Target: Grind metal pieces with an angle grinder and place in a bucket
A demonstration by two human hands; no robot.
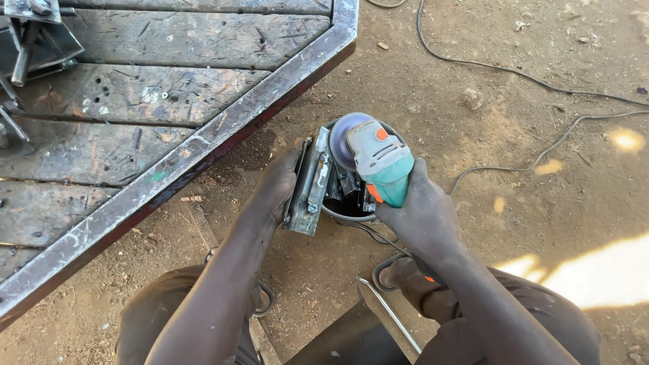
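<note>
1. One workbench fills the upper left: weathered wooden planks inside a grey steel angle frame, its slanted edge running just beside the left hand.
2. Bare dirt ground lies under everything, crossed by two thin dark cables at the upper right.
3. One round metal bucket stands on the dirt between the two hands, with dark scrap pieces inside.
4. One grey steel bracket, made of welded flat pieces, rests tilted against the bucket's left rim.
5. One teal angle grinder with orange buttons sits over the bucket, its single round disc touching the bracket's upper end.
6. The left hand is pressed against the bracket's outer side, fingers curled on its edge.
7. The right hand is wrapped tightly round the grinder's body.
</note>
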